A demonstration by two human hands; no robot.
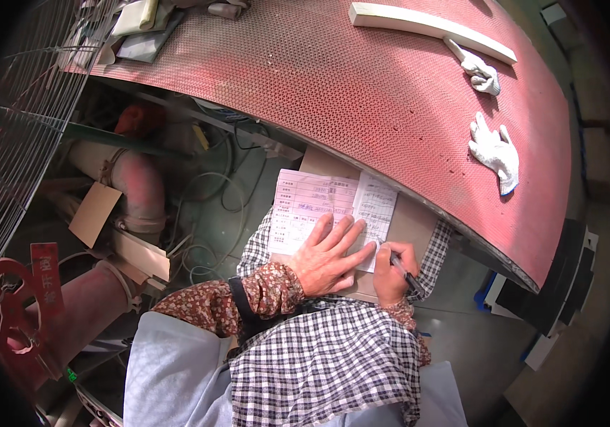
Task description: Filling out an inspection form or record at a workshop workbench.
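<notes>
On my lap, over a checked apron (326, 356), rests a brown cardboard piece (414, 226). A pink and white printed form (312, 186) with handwriting lies on it, beside a narrower sheet with handwritten lines (379, 198). My left hand (330, 257) presses flat on the papers, fingers spread. Just right of it, my right hand (396, 274) grips a black pen (407, 273). The pen's tip is hidden by the fingers, close to the narrower sheet's lower edge.
A red perforated table (305, 78) curves across the top. Two white gloves (495, 153) and a long pale bar (433, 32) lie on it. Wire mesh (27, 107), a red handwheel (17, 306) and thick pipes (81, 306) stand at left. Dark stacked panels (550, 277) are at right.
</notes>
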